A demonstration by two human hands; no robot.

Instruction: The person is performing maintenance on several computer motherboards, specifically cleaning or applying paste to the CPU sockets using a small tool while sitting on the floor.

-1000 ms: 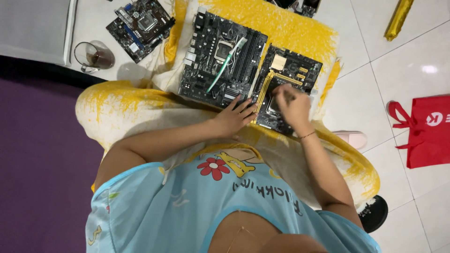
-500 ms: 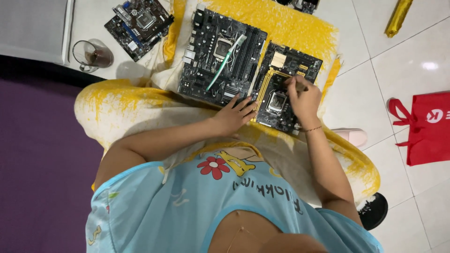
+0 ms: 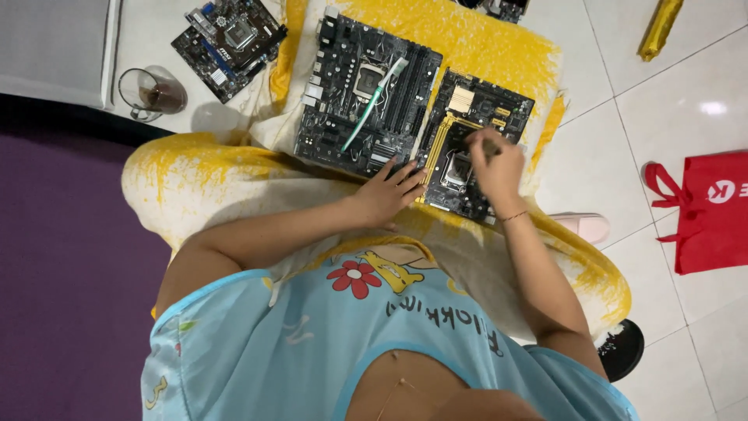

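Since half a second ago, the right hand (image 3: 494, 166) has slid a little way up the small board, and the left hand (image 3: 387, 195) has stayed where it was.

In the head view, the right hand is curled shut around a small dark tool (image 3: 488, 145), and the tip of the tool pokes out past the fingers. This hand sits on top of the black and gold circuit board (image 3: 475, 117). The board lies flat on a yellow and white cloth (image 3: 483, 43) that is spread over the person's lap.

The left hand is open with its fingers spread. The fingertips touch the near edge of the black and gold board, just beside the right hand. Right above the left hand lies a bigger black circuit board (image 3: 343, 97), side by side with the small one. A green and white toothbrush (image 3: 374, 100) lies slanted across the big board.

Far off past the left hand, on the white floor, sits a third circuit board (image 3: 228, 43), and next to it a glass (image 3: 152, 92) with dark drink in it. Far out past the right hand lies a red bag (image 3: 713, 214), and nearer that arm is a pink slipper (image 3: 583, 226).
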